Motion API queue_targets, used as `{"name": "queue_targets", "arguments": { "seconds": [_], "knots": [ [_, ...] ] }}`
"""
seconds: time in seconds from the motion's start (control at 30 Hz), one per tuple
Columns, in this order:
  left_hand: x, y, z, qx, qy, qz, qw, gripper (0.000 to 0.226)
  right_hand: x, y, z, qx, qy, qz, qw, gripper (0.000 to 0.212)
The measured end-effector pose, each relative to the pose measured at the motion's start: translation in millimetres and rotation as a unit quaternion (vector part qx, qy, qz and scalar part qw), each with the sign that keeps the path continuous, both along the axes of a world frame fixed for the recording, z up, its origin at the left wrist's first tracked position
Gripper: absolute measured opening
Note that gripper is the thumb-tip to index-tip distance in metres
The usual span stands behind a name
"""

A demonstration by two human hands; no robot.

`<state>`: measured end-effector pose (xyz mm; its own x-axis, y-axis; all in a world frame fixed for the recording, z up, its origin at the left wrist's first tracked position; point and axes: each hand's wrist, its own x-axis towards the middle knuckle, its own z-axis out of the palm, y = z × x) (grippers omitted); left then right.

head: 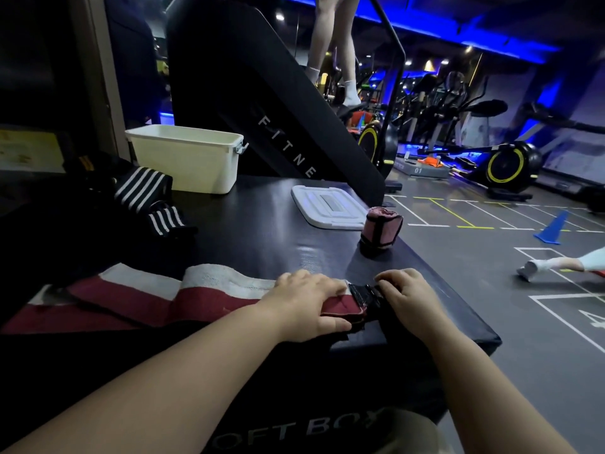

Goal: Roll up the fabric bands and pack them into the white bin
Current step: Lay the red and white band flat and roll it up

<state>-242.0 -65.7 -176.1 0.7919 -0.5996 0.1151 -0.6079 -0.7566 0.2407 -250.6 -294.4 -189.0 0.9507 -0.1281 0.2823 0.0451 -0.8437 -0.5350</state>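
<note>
The right hand's (409, 294) fingers (391, 280) are curled tight over the black tab (366, 294) at the right end of the band (203, 299), pinching it. Just left of it, the left hand (307, 299) is spread across the band's width. Its fingers are gently bent and its thumb lies along the near edge; as far as I can tell it presses the cloth down rather than gripping it. The maroon and white band runs leftward from there, rumpled and partly folded over itself.

To roll well, I would make the first turn small and tight at the tab and hold both edges square. The left hand should smooth the wrinkles ahead of the roll, and the folded stretch at left needs flattening first.

All this lies near the front edge of a black padded box (262, 231). The bin (196, 158) stands open at far left on it. Its lid (327, 204) lies to the right, with a pink roll (381, 229) just beside it. Striped bands (147, 198) are heaped at left. Beyond are a stepper (262, 93), bikes (507, 162) and a blue cone (553, 227) on a marked gym floor.
</note>
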Motion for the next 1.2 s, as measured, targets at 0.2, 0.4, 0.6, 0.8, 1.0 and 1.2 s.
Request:
{"name": "queue_targets", "arguments": {
  "seconds": [0.2,0.4,0.6,0.8,1.0,1.2],
  "knots": [
    [0.2,-1.0,-4.9,0.040,-0.019,-0.002,0.999,0.066,-3.9,3.5,1.1,0.021,0.000,-0.024,0.999,0.039],
    [1.3,-1.8,-3.8,0.053,0.000,0.005,0.999,0.071,-3.9,11.6,3.4,0.174,-0.009,-0.014,0.985,0.031],
    [0.3,-2.0,-3.1,0.056,-0.008,0.003,0.998,0.074,-4.0,27.5,5.0,0.177,-0.029,0.009,0.984,0.010],
    [-0.2,-3.5,-6.3,0.050,0.010,0.031,0.998,0.100,-2.9,41.7,7.6,0.070,0.002,-0.009,0.998,0.025],
    [1.2,-3.9,-8.9,0.048,0.022,0.057,0.997,0.110,0.6,47.7,20.7,0.000,0.064,-0.046,0.997,0.043],
    [3.2,-3.1,-5.7,0.048,0.023,0.048,0.997,0.105,6.0,48.4,29.5,-0.007,0.095,-0.041,0.995,0.055]
  ]
}}
